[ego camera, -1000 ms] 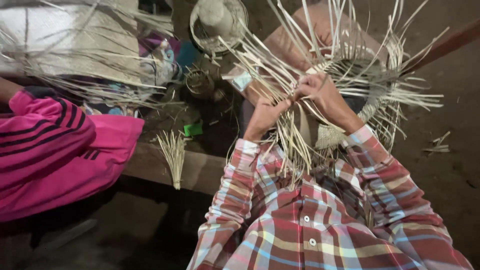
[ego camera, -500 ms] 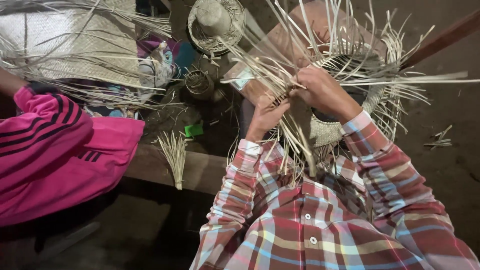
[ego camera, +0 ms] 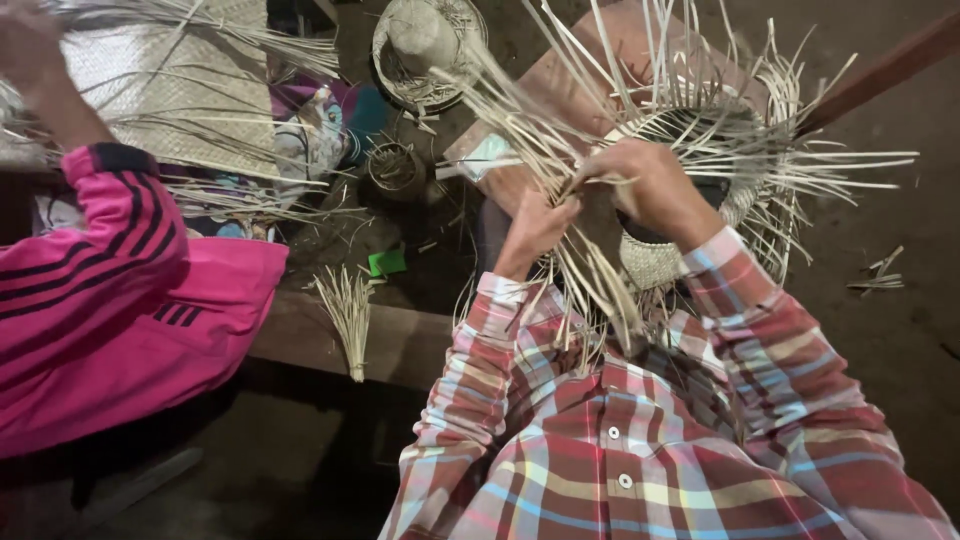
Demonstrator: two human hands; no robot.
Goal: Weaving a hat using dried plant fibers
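A half-woven straw hat [ego camera: 700, 150] rests in front of me, its loose pale strands [ego camera: 600, 290] fanning out in all directions. My left hand [ego camera: 535, 225] pinches a bundle of strands near the hat's brim. My right hand [ego camera: 650, 185] closes over other strands on top of the hat's woven edge, right beside the left hand. Both arms wear plaid sleeves. The hat's crown is partly hidden by my right hand.
A person in a pink striped top [ego camera: 120, 300] sits at the left, working on a woven straw piece [ego camera: 180, 90]. A finished small hat [ego camera: 425, 45], a small straw ring [ego camera: 395, 165], a loose straw bundle [ego camera: 350, 310] and a green scrap [ego camera: 387, 262] lie on the dark floor and wooden plank [ego camera: 400, 345].
My hands have shifted slightly left and lower on the hat's edge, drawing strands together. The person's arm at the left has risen.
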